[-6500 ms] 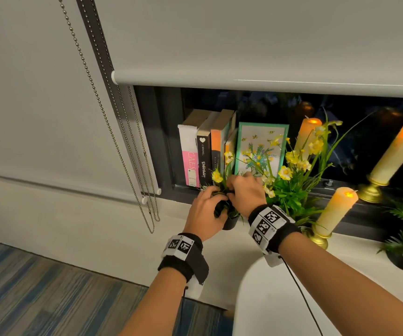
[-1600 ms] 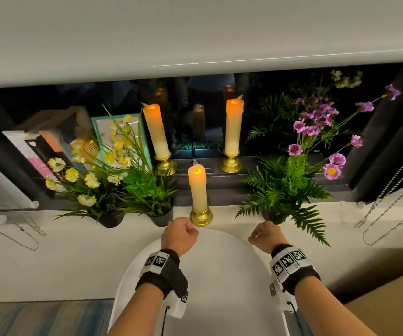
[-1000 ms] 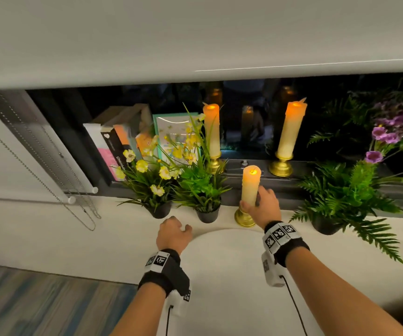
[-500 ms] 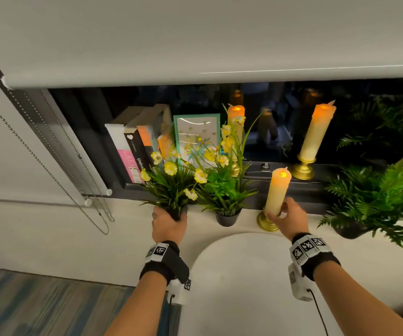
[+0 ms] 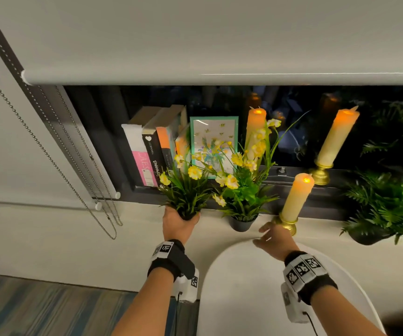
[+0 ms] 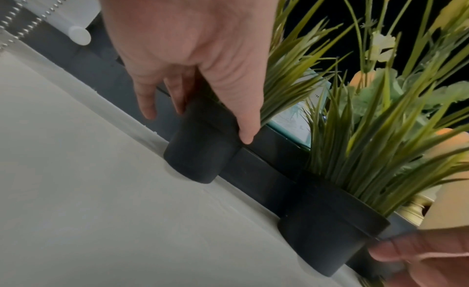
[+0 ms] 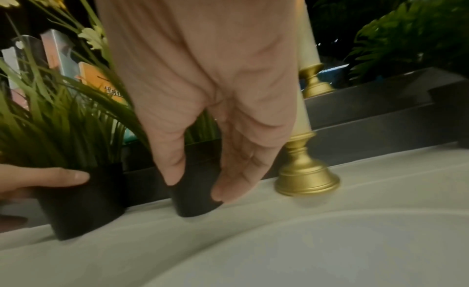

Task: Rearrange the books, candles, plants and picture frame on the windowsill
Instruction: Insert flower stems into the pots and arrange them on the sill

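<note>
I've got my left hand (image 5: 177,226) wrapped round the small black plastic pot of yellow flowers (image 5: 187,215), mid-reposition, while my right hand (image 5: 273,238), fingers loose and empty, must next clasp the neighbouring black flowerpot (image 5: 241,223).

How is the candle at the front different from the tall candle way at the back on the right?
The short cream candle in front stands on the pale sill beside the right hand; the tall cream candle behind stands on the dark window ledge, away from both hands. The front one looks shorter. Both glow orange and stand in gold holders.
</note>
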